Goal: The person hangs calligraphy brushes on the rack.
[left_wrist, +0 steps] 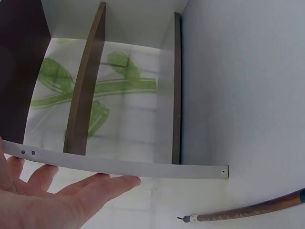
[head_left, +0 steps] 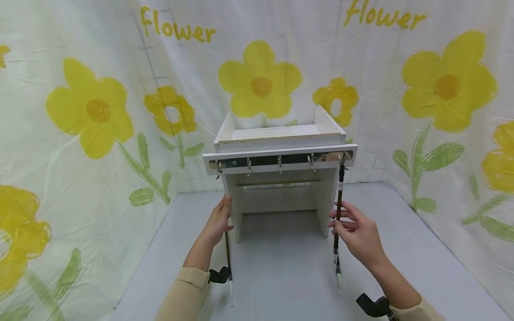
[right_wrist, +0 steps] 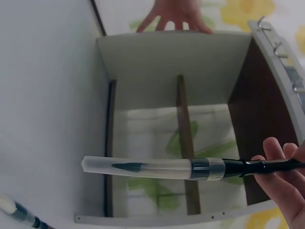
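A white wooden shelf unit point(head_left: 277, 138) stands on the table with a hook rail point(head_left: 265, 161) across its front. My left hand point(head_left: 218, 220) rests against the unit's left side panel, its fingers point(left_wrist: 102, 187) extended along the outer face. At the right end of the rail, a dark-handled brush point(head_left: 340, 196) hangs from the last hook, tip down. My right hand point(head_left: 359, 234) pinches this brush between thumb and fingers. A clear cap point(right_wrist: 138, 168) covers its dark bristles.
Near the left hand is another brush point(head_left: 228, 254) with a brown handle. The end of a further brush point(right_wrist: 21, 214) shows low in the right wrist view. Several metal hooks point(head_left: 280, 165) line the rail. Behind hangs a flower-painted curtain point(head_left: 297, 26).
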Action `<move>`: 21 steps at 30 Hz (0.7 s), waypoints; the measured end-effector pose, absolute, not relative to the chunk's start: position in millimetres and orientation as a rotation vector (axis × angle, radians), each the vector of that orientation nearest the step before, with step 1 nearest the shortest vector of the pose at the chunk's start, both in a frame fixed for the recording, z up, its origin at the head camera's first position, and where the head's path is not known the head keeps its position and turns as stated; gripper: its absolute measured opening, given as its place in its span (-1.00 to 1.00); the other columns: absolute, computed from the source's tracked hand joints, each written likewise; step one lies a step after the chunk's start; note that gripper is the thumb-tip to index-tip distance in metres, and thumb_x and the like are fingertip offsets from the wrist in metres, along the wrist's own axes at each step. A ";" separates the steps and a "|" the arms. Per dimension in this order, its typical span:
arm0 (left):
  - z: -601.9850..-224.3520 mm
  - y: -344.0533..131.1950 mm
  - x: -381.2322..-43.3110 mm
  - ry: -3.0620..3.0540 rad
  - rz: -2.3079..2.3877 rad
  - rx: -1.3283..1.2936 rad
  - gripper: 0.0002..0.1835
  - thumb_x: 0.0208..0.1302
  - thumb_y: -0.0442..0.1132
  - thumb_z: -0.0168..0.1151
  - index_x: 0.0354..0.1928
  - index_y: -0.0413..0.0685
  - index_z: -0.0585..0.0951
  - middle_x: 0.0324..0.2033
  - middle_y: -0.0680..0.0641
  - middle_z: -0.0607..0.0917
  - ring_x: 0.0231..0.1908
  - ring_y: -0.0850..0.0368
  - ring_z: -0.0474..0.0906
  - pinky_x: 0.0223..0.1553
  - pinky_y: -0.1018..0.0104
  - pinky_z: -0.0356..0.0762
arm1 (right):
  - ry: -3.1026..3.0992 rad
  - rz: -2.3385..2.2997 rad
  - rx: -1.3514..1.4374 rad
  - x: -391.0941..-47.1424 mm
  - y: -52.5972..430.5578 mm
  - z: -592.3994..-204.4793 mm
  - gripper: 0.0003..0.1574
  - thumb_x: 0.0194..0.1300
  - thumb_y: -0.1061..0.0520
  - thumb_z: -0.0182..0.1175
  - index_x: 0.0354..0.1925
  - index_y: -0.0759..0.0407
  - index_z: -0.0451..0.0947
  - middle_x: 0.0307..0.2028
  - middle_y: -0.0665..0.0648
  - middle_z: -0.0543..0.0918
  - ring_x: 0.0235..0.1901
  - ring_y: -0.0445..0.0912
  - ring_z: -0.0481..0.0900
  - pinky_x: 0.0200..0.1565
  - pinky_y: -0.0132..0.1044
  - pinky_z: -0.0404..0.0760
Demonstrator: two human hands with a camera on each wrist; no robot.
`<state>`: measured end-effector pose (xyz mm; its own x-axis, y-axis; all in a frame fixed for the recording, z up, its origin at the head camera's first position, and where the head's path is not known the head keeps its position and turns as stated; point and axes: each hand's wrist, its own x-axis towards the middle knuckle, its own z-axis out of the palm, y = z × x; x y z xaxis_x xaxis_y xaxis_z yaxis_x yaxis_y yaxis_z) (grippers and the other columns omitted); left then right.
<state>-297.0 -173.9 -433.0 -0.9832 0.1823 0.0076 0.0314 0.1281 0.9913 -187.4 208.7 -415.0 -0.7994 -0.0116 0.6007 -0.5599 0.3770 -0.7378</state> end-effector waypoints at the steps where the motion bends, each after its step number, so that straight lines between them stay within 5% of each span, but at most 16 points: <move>1: -432.9 -173.9 -297.0 2.272 1.989 0.214 -0.16 0.53 0.33 -0.27 0.64 0.08 -0.16 0.60 -0.28 -0.15 0.48 -0.56 -0.12 0.24 -0.51 0.26 | -2.140 1.429 0.503 -187.4 207.1 -415.8 -0.36 0.30 0.53 0.17 0.32 0.29 0.43 -0.11 0.31 0.73 -0.32 -0.32 0.76 -0.30 -0.42 0.74; 21: -433.0 -173.8 -295.0 2.264 1.998 0.189 -0.16 0.53 0.33 -0.25 0.64 0.09 -0.16 0.60 -0.28 -0.14 0.49 -0.53 -0.14 0.26 -0.50 0.24 | -2.286 1.427 0.657 -188.3 187.9 -424.1 -0.34 0.28 0.53 0.19 0.33 0.32 0.41 -0.13 0.21 0.74 -0.35 -0.27 0.77 -0.39 -0.38 0.74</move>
<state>-295.0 -173.8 -433.0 -0.9854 0.1699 -0.0043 0.0169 0.1230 0.9923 -188.3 187.9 -424.1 -0.8246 -0.1925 0.5320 -0.5625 0.3798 -0.7344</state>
